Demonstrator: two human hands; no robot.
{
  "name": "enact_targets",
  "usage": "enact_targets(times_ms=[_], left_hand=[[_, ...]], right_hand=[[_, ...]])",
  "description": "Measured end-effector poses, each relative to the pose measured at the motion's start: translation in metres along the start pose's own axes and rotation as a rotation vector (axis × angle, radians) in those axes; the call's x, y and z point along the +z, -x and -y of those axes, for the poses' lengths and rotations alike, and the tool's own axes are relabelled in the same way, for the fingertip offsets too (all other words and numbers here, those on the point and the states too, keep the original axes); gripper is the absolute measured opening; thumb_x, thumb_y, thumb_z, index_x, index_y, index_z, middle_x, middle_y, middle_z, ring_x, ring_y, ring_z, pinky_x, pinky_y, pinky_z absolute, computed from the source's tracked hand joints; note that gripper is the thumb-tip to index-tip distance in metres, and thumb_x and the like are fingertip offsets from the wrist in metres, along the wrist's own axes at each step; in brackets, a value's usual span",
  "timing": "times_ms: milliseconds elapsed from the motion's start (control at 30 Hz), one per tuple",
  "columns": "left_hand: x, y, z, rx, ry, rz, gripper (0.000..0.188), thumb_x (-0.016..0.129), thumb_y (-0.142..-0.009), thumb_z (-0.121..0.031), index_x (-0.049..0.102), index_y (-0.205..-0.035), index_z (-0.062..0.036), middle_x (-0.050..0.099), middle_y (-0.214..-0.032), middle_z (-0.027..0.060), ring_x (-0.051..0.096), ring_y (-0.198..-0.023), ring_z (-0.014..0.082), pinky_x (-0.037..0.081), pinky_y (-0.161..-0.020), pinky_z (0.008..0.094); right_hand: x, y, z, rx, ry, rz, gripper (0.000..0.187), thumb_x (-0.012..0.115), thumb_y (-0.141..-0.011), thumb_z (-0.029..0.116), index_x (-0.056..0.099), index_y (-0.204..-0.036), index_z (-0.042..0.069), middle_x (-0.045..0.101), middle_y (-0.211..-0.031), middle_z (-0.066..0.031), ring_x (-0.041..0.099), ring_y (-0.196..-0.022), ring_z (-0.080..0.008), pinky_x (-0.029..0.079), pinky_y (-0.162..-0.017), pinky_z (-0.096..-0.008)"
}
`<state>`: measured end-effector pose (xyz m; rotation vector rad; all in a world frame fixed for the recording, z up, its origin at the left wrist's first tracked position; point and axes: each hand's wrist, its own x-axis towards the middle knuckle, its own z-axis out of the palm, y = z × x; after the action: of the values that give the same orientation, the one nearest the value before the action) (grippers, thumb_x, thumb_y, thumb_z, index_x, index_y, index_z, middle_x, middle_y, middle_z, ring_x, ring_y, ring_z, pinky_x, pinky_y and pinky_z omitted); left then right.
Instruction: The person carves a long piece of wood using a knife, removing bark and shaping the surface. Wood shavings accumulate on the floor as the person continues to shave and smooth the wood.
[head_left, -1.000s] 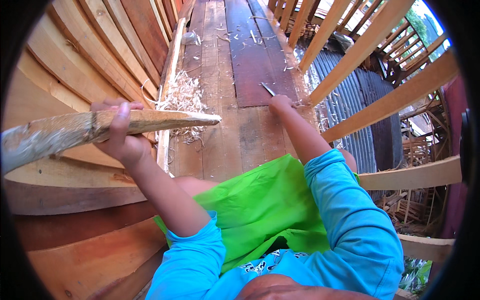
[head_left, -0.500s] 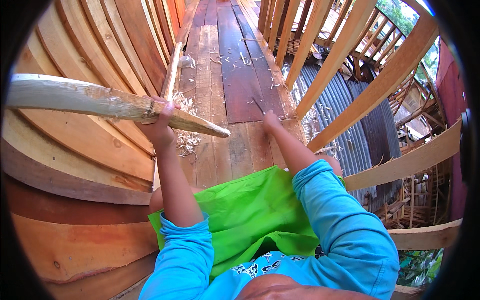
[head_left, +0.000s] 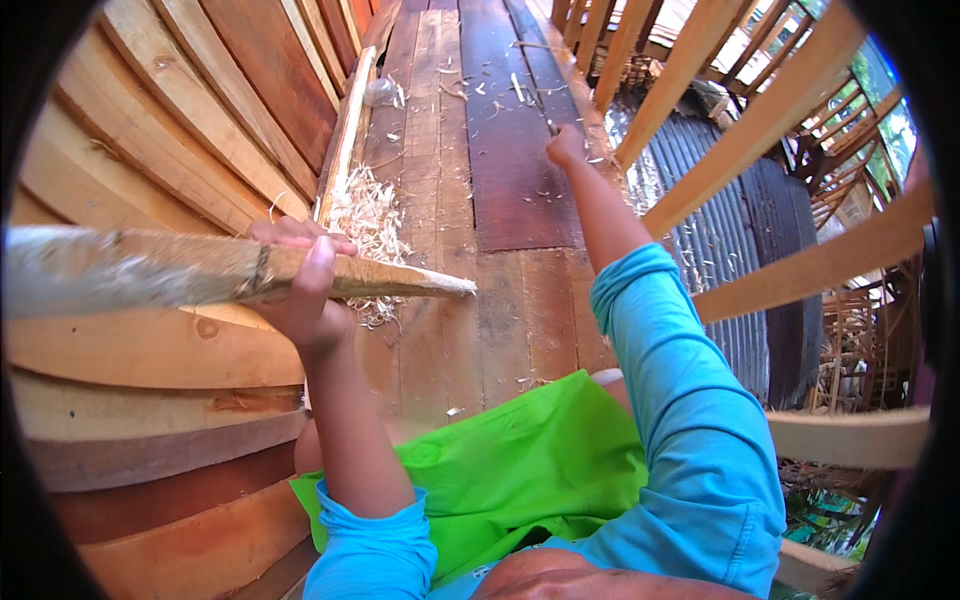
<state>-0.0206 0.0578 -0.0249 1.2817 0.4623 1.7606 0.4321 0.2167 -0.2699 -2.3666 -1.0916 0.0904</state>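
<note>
Here, the left hand (head_left: pixel 313 312) grips a partly cropped wooden pole (head_left: pixel 140 266).

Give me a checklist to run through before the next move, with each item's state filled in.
1. Left hand wrapped around the pole: ok.
2. Right hand apart from the pole: ok.
3. Tool edge direction at the right hand: cannot tell; only a small tip shows.
4. Pole's far end supported: cannot tell; it leaves the view at left.
5. Floor free of shavings: not ok; a heap lies beyond the pole.
</note>
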Motion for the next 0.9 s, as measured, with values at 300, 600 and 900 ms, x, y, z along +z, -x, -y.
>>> enact_targets(times_ms=[300, 600, 900], left_hand=[[0.001, -0.002, 0.004, -0.071, 0.158, 0.216, 0.024, 0.057, -0.072, -0.004, 0.042, -0.091, -0.0056, 0.047, -0.076, 0.0081, 0.047, -0.069, 0.0159, 0.046, -0.067, 0.0316], [0.002, 0.001, 0.000, -0.106, 0.145, 0.148, 0.021, 0.056, -0.071, -0.004, 0.043, -0.088, -0.0058, 0.046, -0.075, 0.0081, 0.045, -0.068, 0.0161, 0.044, -0.066, 0.0324], [0.000, 0.003, -0.002, -0.078, 0.111, 0.103, 0.019, 0.054, -0.071, -0.003, 0.042, -0.085, -0.0067, 0.044, -0.071, 0.0072, 0.044, -0.065, 0.0148, 0.045, -0.063, 0.0316]], right_hand=[[0.023, -0.079, 0.032, -0.162, 0.395, 0.244, 0.030, 0.059, -0.078, 0.020, 0.068, -0.100, 0.001, 0.066, -0.104, -0.0207, 0.064, -0.101, -0.0327, 0.051, -0.086, -0.0388], [0.014, 0.010, 0.072, -0.616, -0.262, 0.728, 0.040, 0.058, -0.076, 0.011, 0.069, -0.112, 0.021, 0.068, -0.102, -0.0178, 0.066, -0.095, -0.0315, 0.051, -0.081, -0.0358], [0.026, 0.010, 0.103, -0.301, -0.040, 0.343, 0.032, 0.056, -0.075, 0.008, 0.068, -0.104, 0.007, 0.066, -0.105, -0.0205, 0.062, -0.099, -0.0388, 0.051, -0.085, -0.0409]])
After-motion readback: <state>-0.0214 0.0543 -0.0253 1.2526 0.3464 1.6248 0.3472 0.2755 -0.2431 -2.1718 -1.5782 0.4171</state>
